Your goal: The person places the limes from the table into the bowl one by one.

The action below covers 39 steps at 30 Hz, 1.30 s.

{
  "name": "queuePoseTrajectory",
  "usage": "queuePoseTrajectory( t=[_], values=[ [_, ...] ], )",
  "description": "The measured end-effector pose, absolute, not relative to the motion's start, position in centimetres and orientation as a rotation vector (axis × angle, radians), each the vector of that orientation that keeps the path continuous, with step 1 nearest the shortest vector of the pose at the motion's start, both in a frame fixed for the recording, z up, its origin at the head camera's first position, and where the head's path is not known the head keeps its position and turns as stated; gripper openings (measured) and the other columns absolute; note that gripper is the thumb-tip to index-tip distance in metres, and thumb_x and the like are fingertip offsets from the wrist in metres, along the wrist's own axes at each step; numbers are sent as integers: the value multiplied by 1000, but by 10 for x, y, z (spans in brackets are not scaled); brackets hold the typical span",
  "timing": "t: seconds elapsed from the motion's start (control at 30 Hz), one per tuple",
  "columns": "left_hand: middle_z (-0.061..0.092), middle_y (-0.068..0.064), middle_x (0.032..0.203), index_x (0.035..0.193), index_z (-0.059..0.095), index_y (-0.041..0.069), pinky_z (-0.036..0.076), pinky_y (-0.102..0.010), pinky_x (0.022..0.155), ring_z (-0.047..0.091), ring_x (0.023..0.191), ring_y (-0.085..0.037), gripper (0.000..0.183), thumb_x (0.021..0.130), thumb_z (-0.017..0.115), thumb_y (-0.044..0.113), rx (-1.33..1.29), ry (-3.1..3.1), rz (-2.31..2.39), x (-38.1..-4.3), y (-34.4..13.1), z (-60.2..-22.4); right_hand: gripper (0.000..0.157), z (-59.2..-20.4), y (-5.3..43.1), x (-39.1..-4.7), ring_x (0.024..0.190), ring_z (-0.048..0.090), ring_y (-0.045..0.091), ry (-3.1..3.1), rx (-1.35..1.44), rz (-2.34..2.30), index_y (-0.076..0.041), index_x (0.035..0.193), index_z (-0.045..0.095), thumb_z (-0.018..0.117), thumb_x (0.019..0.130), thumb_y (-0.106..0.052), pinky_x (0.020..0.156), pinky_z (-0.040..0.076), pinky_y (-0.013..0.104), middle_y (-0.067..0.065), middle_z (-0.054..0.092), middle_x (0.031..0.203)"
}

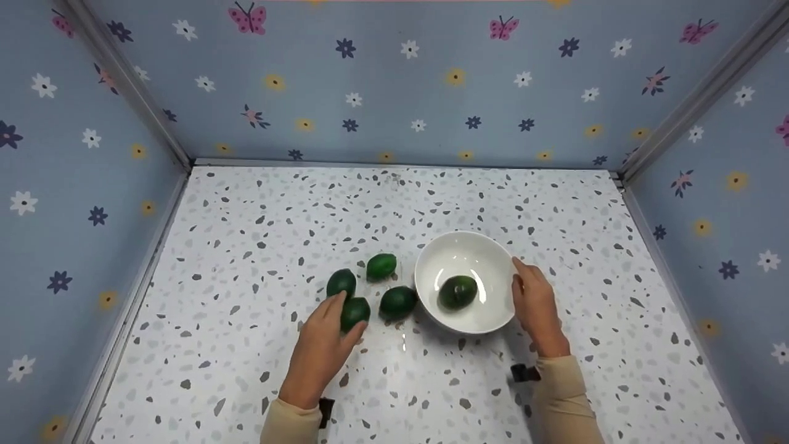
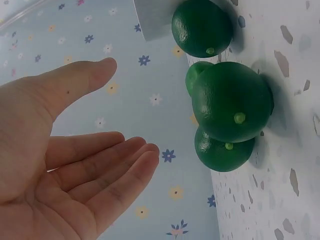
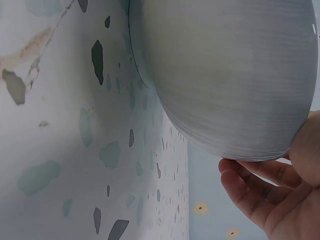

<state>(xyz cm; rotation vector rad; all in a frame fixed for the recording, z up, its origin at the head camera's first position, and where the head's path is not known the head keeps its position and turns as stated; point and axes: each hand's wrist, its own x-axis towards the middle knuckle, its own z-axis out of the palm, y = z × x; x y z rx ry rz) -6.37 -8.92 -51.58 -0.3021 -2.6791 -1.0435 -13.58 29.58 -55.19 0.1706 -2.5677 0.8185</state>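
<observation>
My left hand (image 1: 317, 348) hovers over the nearest lime (image 1: 355, 313), thumb and fingers apart; the left wrist view shows the palm and fingers (image 2: 117, 172) holding nothing. More dark green limes lie close by: one at the fingertips (image 1: 341, 282), one farther back (image 1: 381, 266), and one (image 1: 398, 303) against the bowl's left side. My right hand (image 1: 538, 302) holds the white bowl (image 1: 463, 248) at its right rim, with its fingertips against the outer wall in the right wrist view. Inside the bowl rests a single lime (image 1: 458, 292).
The white speckled tabletop (image 1: 277, 216) is bounded by blue flowered panels (image 1: 394, 80) at the back and both sides. Grey metal strips (image 1: 132, 86) run along the panel corners. A dark wrist device (image 1: 525, 372) sits by the right cuff.
</observation>
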Motion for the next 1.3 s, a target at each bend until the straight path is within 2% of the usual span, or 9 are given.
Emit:
queuePoseTrajectory(
  t=[0.4, 0.63, 0.77, 1.03, 1.3],
  values=[
    [61, -27, 124, 130, 58, -11, 49, -50, 97, 60, 116, -41, 53, 92, 75, 21, -124, -2679, -1075, -84, -98, -523, 35, -552, 296, -136, 90, 65, 37, -2557, 192, 806, 7, 130, 61, 59, 95, 9, 73, 56, 46, 26, 63, 105],
    [60, -32, 120, 130, 56, -15, 48, -54, 94, 60, 111, -46, 65, 93, 71, 36, 120, -2826, -1084, -101, -101, -535, 35, -551, 296, -137, 92, 65, 36, -2558, 171, 838, 7, 130, 61, 60, 95, 8, 75, 57, 46, 26, 64, 106],
    [61, -33, 118, 129, 56, -15, 48, -55, 92, 60, 108, -47, 65, 92, 71, 36, 201, -2890, -1095, -113, -101, -543, 35, -551, 296, -138, 91, 65, 36, -2551, 167, 845, 8, 129, 61, 60, 94, 9, 76, 56, 47, 25, 64, 105],
    [66, -25, 101, 113, 64, -10, 50, -50, 79, 64, 93, -37, 49, 91, 73, 34, 281, -2913, -1182, -124, -101, -553, 36, -552, 295, -136, 92, 65, 36, -2558, 157, 849, 8, 130, 61, 61, 94, 9, 79, 56, 46, 25, 64, 104],
    [66, -19, 94, 103, 66, -5, 51, -46, 73, 63, 84, -31, 40, 91, 73, 33, 315, -2908, -1220, -129, -101, -555, 35, -553, 295, -136, 92, 65, 35, -2549, 156, 849, 8, 130, 61, 60, 95, 9, 77, 56, 46, 24, 64, 104]
  ],
)
